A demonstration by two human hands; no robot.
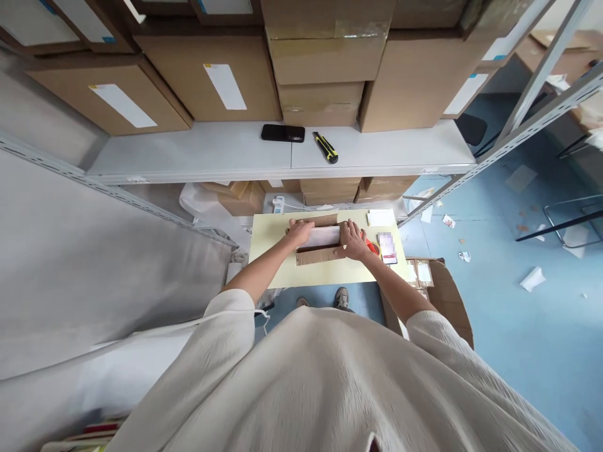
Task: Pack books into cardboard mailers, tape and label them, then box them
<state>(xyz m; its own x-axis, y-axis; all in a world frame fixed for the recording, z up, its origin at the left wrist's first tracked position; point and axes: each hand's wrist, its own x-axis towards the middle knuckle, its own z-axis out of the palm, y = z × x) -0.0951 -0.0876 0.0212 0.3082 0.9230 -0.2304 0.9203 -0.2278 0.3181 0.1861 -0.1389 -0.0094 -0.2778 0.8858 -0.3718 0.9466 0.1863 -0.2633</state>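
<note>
An open cardboard box point(318, 257) rests on the pale yellow table, its long flaps folded outward at the front and back. In its opening lies a long white package point(325, 236) that looks wrapped; its contents are hidden. My left hand point(300, 233) is closed around the package's left end. At the right end my right hand point(353, 240) is closed too, fingers over the package and thumb near the front flap. Just right of that hand sits an orange-red tape dispenser point(371, 243), partly covered by the fingers.
The yellow table point(271, 251) also bears a lit phone point(387, 247) and a white label stack point(380, 218). On the shelf point(211, 147) above lie a black phone point(282, 133) and a yellow-black utility knife point(325, 148). A large carton point(447, 295) stands at the table's right.
</note>
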